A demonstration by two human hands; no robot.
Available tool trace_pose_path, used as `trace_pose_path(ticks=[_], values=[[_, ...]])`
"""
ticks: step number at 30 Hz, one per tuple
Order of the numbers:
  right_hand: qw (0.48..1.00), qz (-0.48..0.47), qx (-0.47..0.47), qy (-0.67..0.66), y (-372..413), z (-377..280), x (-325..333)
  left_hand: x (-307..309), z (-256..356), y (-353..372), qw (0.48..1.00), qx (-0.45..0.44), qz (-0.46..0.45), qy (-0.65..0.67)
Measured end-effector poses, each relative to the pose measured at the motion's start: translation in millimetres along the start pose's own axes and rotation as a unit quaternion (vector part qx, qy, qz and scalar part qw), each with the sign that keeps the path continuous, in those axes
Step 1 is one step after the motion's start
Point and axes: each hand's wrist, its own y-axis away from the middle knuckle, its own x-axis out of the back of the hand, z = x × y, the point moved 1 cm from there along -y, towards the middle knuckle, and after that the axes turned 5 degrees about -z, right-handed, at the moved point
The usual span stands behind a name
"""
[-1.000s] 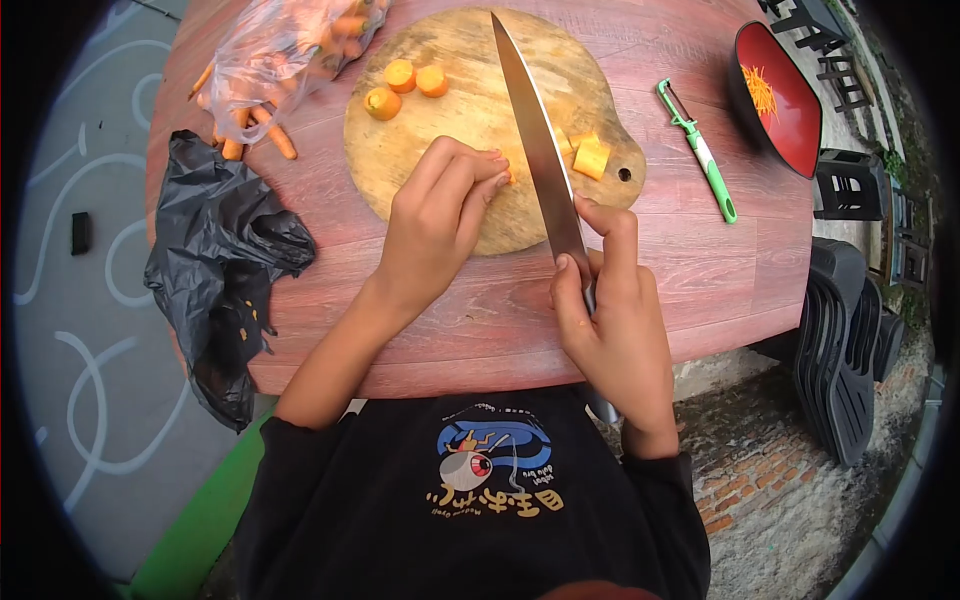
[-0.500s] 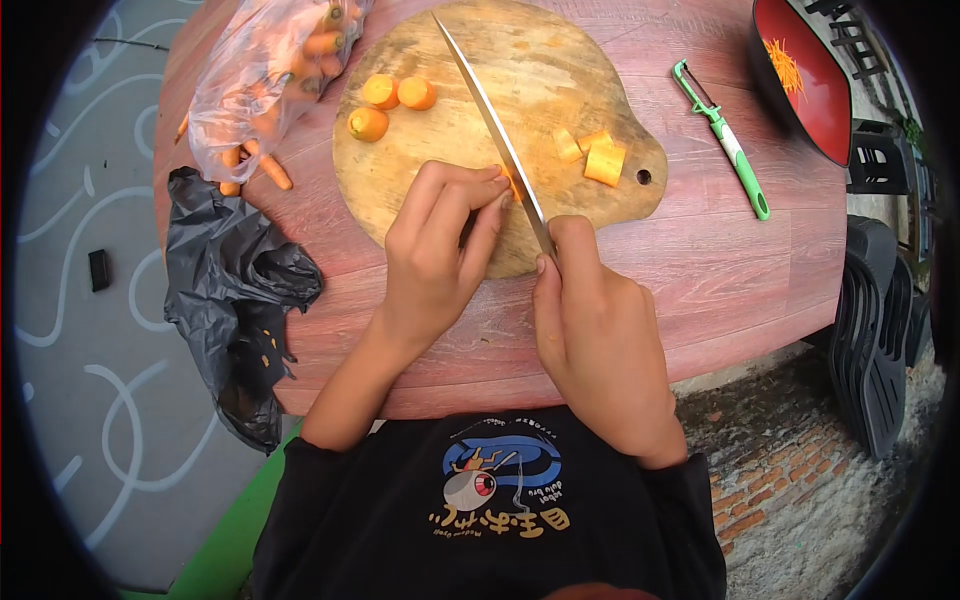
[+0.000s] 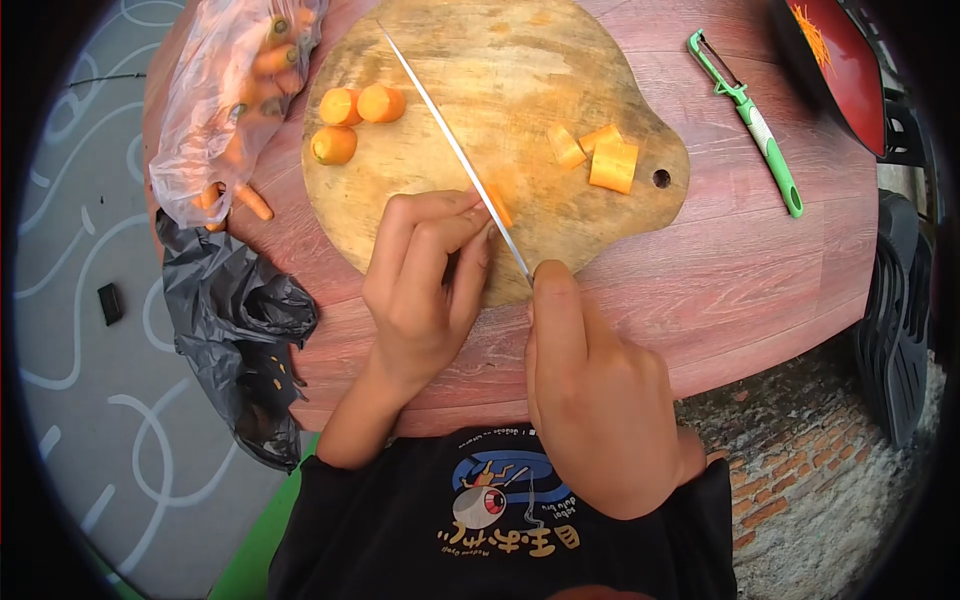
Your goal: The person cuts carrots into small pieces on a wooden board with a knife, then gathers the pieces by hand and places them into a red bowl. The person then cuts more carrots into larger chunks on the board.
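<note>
My right hand (image 3: 595,380) is closed round the handle of a long kitchen knife (image 3: 440,117), whose blade slants up and left across the round wooden cutting board (image 3: 480,70). My left hand (image 3: 425,275) has its fingertips bunched against a piece of carrot (image 3: 497,203) at the blade; the hand and blade partly hide it. Several cut carrot chunks (image 3: 380,103) sit on the board's left side. On the right, near the board's hole, lie trimmed carrot pieces (image 3: 613,167) with squared sides.
At the upper left, a clear plastic bag (image 3: 215,120) holds whole carrots. A crumpled black plastic bag (image 3: 235,300) hangs over the table's left edge. A green-handled peeler (image 3: 765,150) lies right of the board. Carrot shreds fill part of a red dish (image 3: 845,60) at the upper right.
The knife's handle end and my right hand have moved down slightly, and more orange shows right of the blade. My left hand stays at the carrot. The whole view has shifted a little.
</note>
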Motion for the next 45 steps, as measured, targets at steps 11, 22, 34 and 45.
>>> trace_pose_path(ticks=[11,22,34,45], values=[[0.997,-0.045,-0.037,0.042,-4,-11,5,0,-4,3,1.0,-0.002,-0.006,0.006],[0.991,-0.061,-0.104,0.064,-6,-23,0,1,-5,4,1.0,-0.012,-0.011,-0.006],[0.994,-0.045,-0.077,0.065,-14,-15,-4,3,-5,2,1.0,-0.014,-0.024,-0.005],[0.997,-0.042,-0.064,0.031,-23,-12,-5,1,-6,2,1.0,-0.027,-0.016,-0.001]])
